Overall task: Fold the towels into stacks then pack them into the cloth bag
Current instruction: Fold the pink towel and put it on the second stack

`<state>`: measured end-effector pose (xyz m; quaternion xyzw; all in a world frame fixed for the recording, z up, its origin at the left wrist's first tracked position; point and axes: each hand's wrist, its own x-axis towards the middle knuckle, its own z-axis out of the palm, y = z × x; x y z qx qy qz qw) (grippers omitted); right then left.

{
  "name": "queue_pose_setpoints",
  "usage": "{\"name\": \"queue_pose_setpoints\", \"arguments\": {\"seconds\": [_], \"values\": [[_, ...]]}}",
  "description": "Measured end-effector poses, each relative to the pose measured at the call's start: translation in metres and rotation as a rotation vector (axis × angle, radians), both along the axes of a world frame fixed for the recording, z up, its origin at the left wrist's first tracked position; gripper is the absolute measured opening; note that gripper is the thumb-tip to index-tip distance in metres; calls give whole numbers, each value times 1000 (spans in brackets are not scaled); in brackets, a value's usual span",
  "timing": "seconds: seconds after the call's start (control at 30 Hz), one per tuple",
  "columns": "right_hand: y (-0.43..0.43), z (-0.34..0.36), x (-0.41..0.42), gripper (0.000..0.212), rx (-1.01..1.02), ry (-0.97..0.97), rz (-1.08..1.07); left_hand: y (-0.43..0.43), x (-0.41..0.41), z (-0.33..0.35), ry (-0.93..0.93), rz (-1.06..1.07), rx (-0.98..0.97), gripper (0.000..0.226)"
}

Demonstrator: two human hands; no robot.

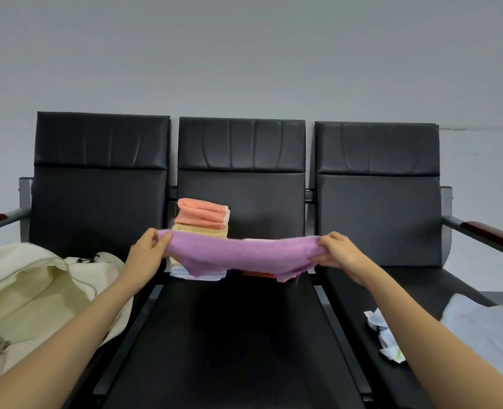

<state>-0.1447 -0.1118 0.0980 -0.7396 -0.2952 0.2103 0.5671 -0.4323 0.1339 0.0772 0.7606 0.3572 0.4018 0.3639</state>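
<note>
A purple towel [244, 255] hangs stretched in the air over the middle seat of a black bench. My left hand [148, 250] pinches its left end and my right hand [340, 252] pinches its right end. Behind the towel, at the back left of the middle seat, stands a stack of folded towels [203, 215], orange on top, yellow below, white at the bottom. A second low pile with an orange-red towel [259, 273] shows under the purple towel, mostly hidden. The cream cloth bag [32, 287] lies slumped on the left seat.
The black bench has three seats [229, 349] with metal armrests [480, 231] at both ends. On the right seat lie a pale blue cloth [486, 326] and crumpled white paper [384, 335]. A grey wall stands behind.
</note>
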Motion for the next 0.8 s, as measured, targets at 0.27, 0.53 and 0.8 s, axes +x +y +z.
{"name": "queue_pose_setpoints", "arguments": {"seconds": [0.27,0.53,0.8], "values": [[-21,-36,-15,38,-649,62,308,-10,-10,-51,600,-167,-404,19],[-16,-89,-4,14,-691,-6,261,-4,2,-96,664,-186,-476,17],[37,-120,23,15,-341,-60,52,36,36,-120,490,80,-295,35]]}}
